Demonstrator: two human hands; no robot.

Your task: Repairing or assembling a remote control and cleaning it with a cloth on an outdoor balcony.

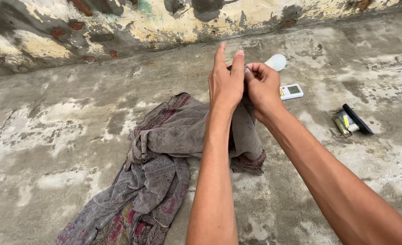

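A stained concrete floor (51, 136) spreads under everything, meeting a peeling plaster wall (96, 27) beyond the hands. The largest loose thing is a grimy grey cloth with a red patterned border (164, 154): its upper edge is lifted up into the grip, and the rest hangs down from there and trails across the floor below and to the left of it. The right hand (262, 86) is closed into a pinch on that raised edge, thumb and fingers curled tight around the fabric. The left hand (226, 81) presses against the same spot with its fingers straight and pointing up, not curled; whether its thumb clamps the cloth cannot be told. Right of the grip lie a dark flat device with small batteries (351, 121), nearer in a small white meter with a screen (291, 91), and just behind the knuckles a white rounded object (276, 61).
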